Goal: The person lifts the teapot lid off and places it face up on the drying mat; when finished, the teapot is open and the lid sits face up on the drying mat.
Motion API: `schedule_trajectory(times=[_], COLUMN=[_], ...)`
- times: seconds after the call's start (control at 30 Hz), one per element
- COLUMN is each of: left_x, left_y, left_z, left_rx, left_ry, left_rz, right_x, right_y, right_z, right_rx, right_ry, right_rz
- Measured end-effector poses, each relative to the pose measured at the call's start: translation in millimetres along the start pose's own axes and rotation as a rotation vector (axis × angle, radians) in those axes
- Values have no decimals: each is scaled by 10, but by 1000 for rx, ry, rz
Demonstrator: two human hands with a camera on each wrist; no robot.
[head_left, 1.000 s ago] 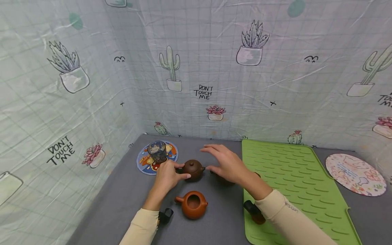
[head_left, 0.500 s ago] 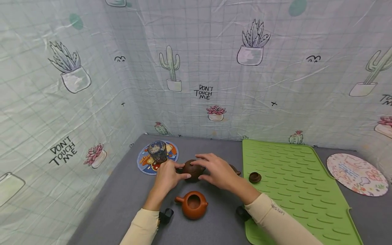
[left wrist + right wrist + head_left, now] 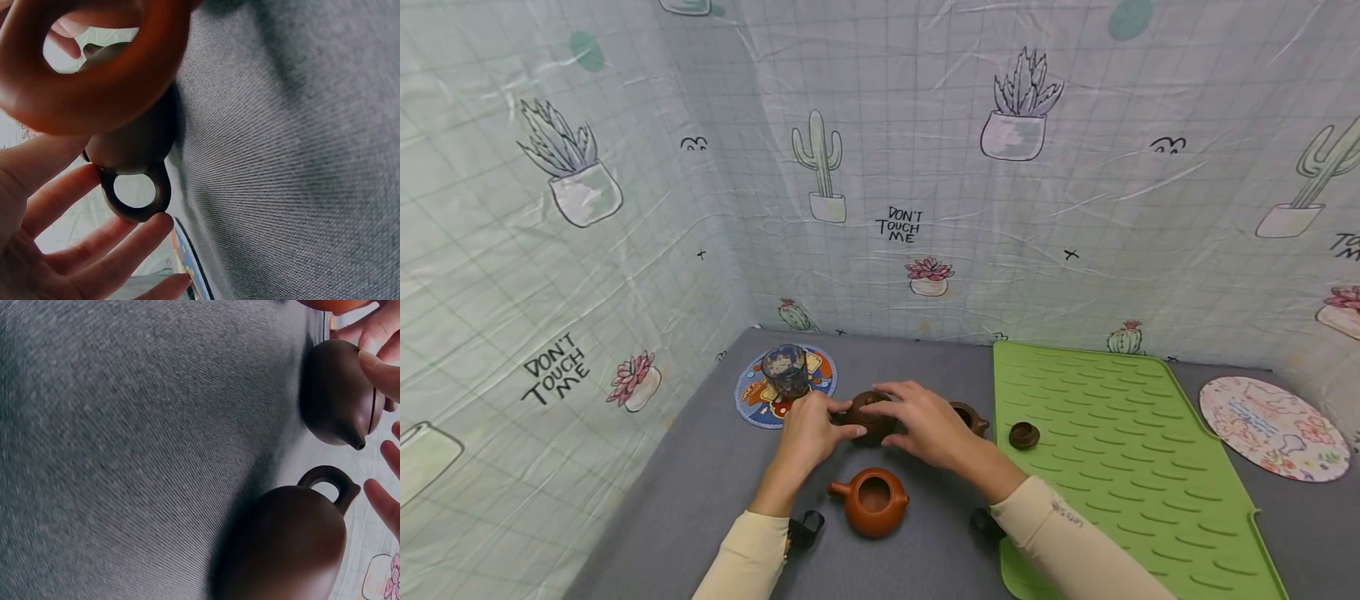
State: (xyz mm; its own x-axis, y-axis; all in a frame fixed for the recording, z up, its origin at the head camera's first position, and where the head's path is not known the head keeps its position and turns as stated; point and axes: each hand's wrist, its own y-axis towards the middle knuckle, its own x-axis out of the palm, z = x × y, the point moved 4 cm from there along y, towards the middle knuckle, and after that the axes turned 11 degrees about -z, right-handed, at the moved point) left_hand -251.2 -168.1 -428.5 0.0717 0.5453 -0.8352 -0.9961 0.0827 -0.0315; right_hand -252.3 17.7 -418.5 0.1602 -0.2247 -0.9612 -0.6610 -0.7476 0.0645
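Observation:
In the head view my left hand [image 3: 808,425] holds a small dark brown teapot [image 3: 859,431] at its handle side, thumb and index on the body. The left wrist view shows fingers about its ring handle [image 3: 136,215]. My right hand [image 3: 925,425] is over the spout side, its fingers spread around the lid; a fingertip meets the rim in the right wrist view, with the lid's knob [image 3: 390,405] visible. An orange-brown teapot [image 3: 876,504] without a lid stands nearer. Another dark brown teapot [image 3: 967,414], lidless, stands partly hidden behind my right hand.
A green ridged mat [image 3: 1105,467] lies at right, bearing a small dark brown lid [image 3: 1024,435]. A dark patterned glass [image 3: 786,371] stands on a round blue coaster [image 3: 752,396] at back left. A round pink-patterned mat [image 3: 1273,429] lies far right. Patterned cloth walls enclose the table.
My right hand has moved left from beside the teapot to around its lid, uncovering the other dark teapot and the lid on the mat. The left hand has stayed in place.

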Motion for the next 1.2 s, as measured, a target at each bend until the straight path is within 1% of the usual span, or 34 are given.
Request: schedule_trajectory(times=[0.13,0.3,0.47,0.77,1.0,1.2], left_x=[4,10,17,19,23,17], left_y=[1,3,7,-6,-13,-12], left_z=[-4,-2,-1,-2,4,5], left_rx=[-4,1,0,-15,-12,-18], left_ry=[2,8,12,15,26,26], left_rz=[1,10,11,-5,-8,-5], right_x=[43,85,104,151,190,186], right_y=[18,25,20,2,8,20], right_z=[-9,-18,-21,-23,-12,-29], right_rx=[14,15,17,-4,21,14], right_ry=[-29,-74,-116,-133,-158,-173], right_rz=[-18,-16,6,69,88,114])
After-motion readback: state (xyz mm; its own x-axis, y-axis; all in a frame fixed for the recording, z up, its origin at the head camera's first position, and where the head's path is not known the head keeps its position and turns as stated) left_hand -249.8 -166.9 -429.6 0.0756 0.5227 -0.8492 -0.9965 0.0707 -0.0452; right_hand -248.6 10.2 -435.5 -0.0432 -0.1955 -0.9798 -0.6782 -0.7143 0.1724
